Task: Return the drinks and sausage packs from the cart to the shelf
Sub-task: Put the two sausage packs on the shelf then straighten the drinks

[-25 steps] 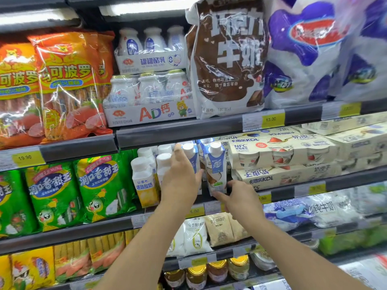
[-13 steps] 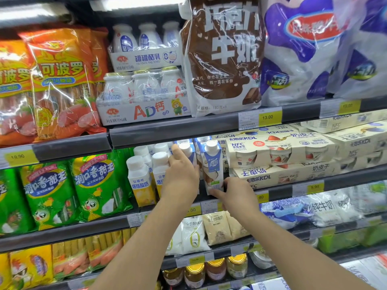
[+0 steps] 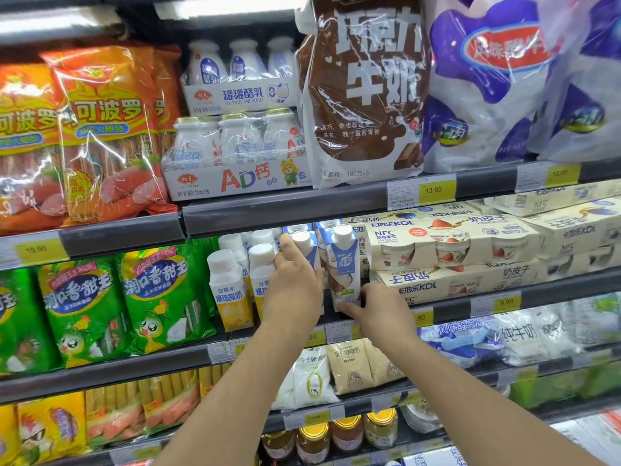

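Note:
Two blue-and-white drink cartons with white caps stand side by side on the middle shelf [image 3: 447, 314]. My left hand [image 3: 293, 290] wraps around the left carton [image 3: 307, 247], covering most of it. My right hand [image 3: 379, 312] holds the base of the right carton [image 3: 344, 264] with fingertips. Yellow-labelled drink cartons [image 3: 228, 290] stand just left of my left hand. Orange sausage packs [image 3: 107, 129] sit on the upper shelf at left, and green sausage packs [image 3: 158, 297] below them. The cart is out of view.
Boxed yoghurt multipacks [image 3: 450, 243] press close on the right of the cartons. Bottled milk trays [image 3: 235, 156] and a brown chocolate-milk bag [image 3: 363, 89] stand on the shelf above. Pouches [image 3: 349, 368] and jars [image 3: 346, 435] fill the lower shelves.
Both hands stay on the two cartons. My right hand has shifted slightly in along the right carton's base. The camera has drifted a little, so the shelves appear lower left.

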{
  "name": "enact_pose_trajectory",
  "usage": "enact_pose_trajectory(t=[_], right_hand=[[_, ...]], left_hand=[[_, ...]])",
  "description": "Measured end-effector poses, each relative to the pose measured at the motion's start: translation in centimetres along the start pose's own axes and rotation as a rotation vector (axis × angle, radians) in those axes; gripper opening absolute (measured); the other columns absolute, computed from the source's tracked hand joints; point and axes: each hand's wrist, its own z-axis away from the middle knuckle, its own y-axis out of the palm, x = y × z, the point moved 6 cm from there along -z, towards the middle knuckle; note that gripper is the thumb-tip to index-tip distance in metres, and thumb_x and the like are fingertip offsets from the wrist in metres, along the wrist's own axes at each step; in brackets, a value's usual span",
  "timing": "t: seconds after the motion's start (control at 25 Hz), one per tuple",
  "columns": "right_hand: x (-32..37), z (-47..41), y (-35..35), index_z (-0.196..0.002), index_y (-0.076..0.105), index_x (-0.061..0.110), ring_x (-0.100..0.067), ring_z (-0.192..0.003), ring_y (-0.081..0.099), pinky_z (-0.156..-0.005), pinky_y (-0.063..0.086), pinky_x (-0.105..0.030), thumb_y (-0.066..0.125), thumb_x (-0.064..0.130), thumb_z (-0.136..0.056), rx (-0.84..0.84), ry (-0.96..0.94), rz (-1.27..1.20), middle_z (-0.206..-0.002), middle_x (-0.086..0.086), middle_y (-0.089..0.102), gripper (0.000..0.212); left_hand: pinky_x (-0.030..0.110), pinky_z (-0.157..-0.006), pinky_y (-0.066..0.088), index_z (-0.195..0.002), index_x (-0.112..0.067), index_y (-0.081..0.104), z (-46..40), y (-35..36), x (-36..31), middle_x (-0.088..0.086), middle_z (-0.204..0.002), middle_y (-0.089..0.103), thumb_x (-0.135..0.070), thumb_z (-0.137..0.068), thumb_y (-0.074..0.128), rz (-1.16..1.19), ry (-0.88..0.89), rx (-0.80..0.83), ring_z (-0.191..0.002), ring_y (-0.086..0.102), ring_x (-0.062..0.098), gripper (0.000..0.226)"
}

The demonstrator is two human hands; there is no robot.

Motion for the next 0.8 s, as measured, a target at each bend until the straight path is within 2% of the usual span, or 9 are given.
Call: enact_pose_trajectory(t=[0.08, 0.16, 0.24, 0.36, 0.48, 0.68, 0.8], right_hand=[[-0.2, 0.2, 0.1, -0.082, 0.062, 0.027, -0.015, -0.064, 0.067, -0.057, 0.056, -0.033, 0.064, 0.065, -0.077, -0.008, -0.010, 0.000, -0.070, 0.007, 0.067, 0.039], [-0.3, 0.4, 0.1, -0.087, 0.061, 0.029, -0.014, -0.064, 0.067, -0.057, 0.059, -0.035, 0.063, 0.069, -0.074, -0.020, -0.017, -0.008, -0.072, 0.008, 0.068, 0.042], [-0.2, 0.4, -0.1, -0.088, 0.061, 0.029, -0.014, -0.068, 0.066, -0.058, 0.059, -0.036, 0.060, 0.073, -0.073, -0.035, -0.019, 0.001, -0.076, 0.008, 0.068, 0.046], [0.4, 0.3, -0.5, -0.088, 0.060, 0.024, -0.017, -0.077, 0.063, -0.063, 0.057, -0.036, 0.057, 0.075, -0.075, -0.063, -0.018, 0.031, -0.082, 0.005, 0.065, 0.052], [1.5, 0.3, -0.6, -0.083, 0.057, 0.019, -0.021, -0.081, 0.061, -0.064, 0.054, -0.037, 0.055, 0.073, -0.079, -0.076, -0.029, 0.058, -0.082, 0.001, 0.061, 0.054], [2.2, 0.4, -0.7, -0.083, 0.057, 0.016, -0.025, -0.084, 0.060, -0.063, 0.051, -0.035, 0.055, 0.069, -0.082, -0.097, -0.028, 0.077, -0.082, 0.000, 0.060, 0.053], [2.1, 0.6, -0.8, -0.081, 0.057, 0.016, -0.023, -0.080, 0.059, -0.060, 0.050, -0.035, 0.055, 0.068, -0.082, -0.109, -0.026, 0.067, -0.077, 0.003, 0.056, 0.052]], left_hand=[[0.032, -0.083, 0.053, -0.154, -0.014, -0.003, 0.5, -0.4, -0.2, 0.011, -0.148, 0.040, -0.035, -0.095, 0.056, 0.042, 0.025, 0.009, -0.116, 0.059, 0.025, 0.086], [0.022, -0.075, 0.049, -0.154, -0.012, -0.001, 2.0, -1.6, -0.2, 0.009, -0.149, 0.040, -0.040, -0.093, 0.058, 0.049, 0.120, -0.037, -0.109, 0.064, 0.020, 0.088], [0.015, -0.066, 0.050, -0.150, -0.013, 0.014, 4.3, -3.2, 0.4, 0.007, -0.137, 0.052, -0.043, -0.091, 0.059, 0.028, 0.234, -0.122, -0.092, 0.069, 0.015, 0.081], [0.010, -0.057, 0.043, -0.134, -0.014, 0.039, 5.9, -4.2, 4.2, -0.003, -0.113, 0.061, -0.039, -0.089, 0.063, 0.077, 0.223, -0.150, -0.071, 0.064, 0.010, 0.057], [0.014, -0.055, 0.039, -0.120, -0.017, 0.048, 6.0, -4.6, 8.1, -0.009, -0.090, 0.057, -0.037, -0.089, 0.063, 0.062, 0.154, -0.174, -0.060, 0.054, 0.007, 0.039], [0.026, -0.059, 0.048, -0.129, -0.015, 0.039, 5.3, -4.1, 10.2, -0.004, -0.081, 0.061, -0.043, -0.089, 0.061, 0.043, 0.043, -0.156, -0.068, 0.060, 0.014, 0.054], [0.029, -0.055, 0.055, -0.128, -0.018, 0.038, 4.7, -3.2, 9.7, -0.006, -0.068, 0.063, -0.052, -0.088, 0.058, -0.059, 0.101, -0.117, -0.061, 0.063, 0.013, 0.056]])
